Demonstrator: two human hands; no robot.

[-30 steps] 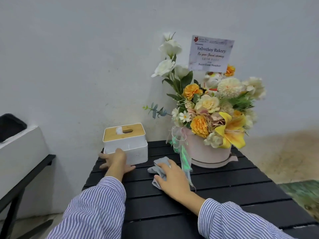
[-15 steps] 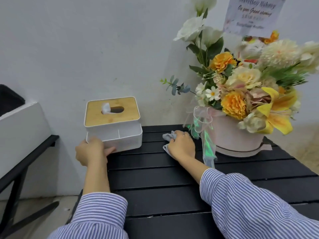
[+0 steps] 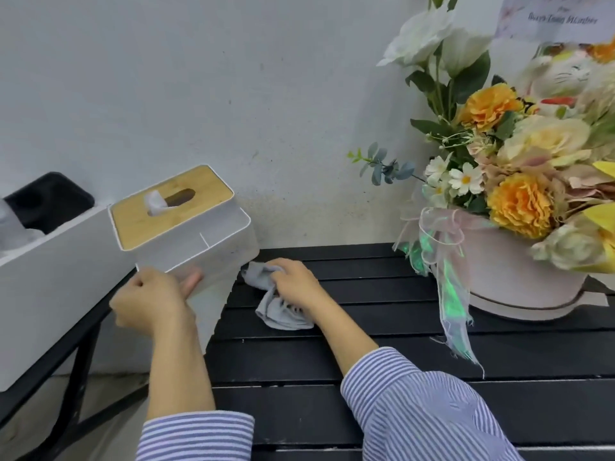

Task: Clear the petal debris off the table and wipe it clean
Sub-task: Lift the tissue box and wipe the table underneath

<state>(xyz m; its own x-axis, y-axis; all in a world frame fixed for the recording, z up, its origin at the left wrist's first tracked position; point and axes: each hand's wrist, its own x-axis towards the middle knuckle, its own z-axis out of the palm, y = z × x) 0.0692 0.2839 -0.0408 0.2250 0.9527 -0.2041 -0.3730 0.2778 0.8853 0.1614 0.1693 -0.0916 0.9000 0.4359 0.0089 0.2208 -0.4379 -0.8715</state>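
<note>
Nearest the camera, two blue-and-white striped shirt sleeves (image 3: 429,414) reach forward over the black slatted counter (image 3: 499,404). The right hand (image 3: 296,284) lies palm down on a crumpled grey cleaning cloth (image 3: 279,311), its fingers bent over the bunched fabric and pressing it to the slats near the counter's back left corner. The cloth touches the counter and sits just beside the lifted box. No loose petals can be made out on the dark slats.

The left hand (image 3: 151,301) grips the near lower corner of a white rectangular tissue box with a bamboo lid (image 3: 186,227), thumb on the front face and fingers curled beneath. The box is tilted and raised off the counter, at the counter's left edge. A white tissue (image 3: 154,202) pokes from the oval slot in the lid.

To the left stands a white rectangular bin with a black liner (image 3: 50,261) on a black frame.

At the right, a pale pink round flower box (image 3: 519,281) rests on the counter, tied with an iridescent sheer ribbon (image 3: 446,267) and filled with orange, yellow, cream and white flowers (image 3: 519,168). A white lucky-cat figurine (image 3: 565,74) sits among them. Above, a white card (image 3: 559,18) is cut off by the frame; its one visible printed line is too blurred to read with certainty. A plain white wall (image 3: 199,78) stands behind.
</note>
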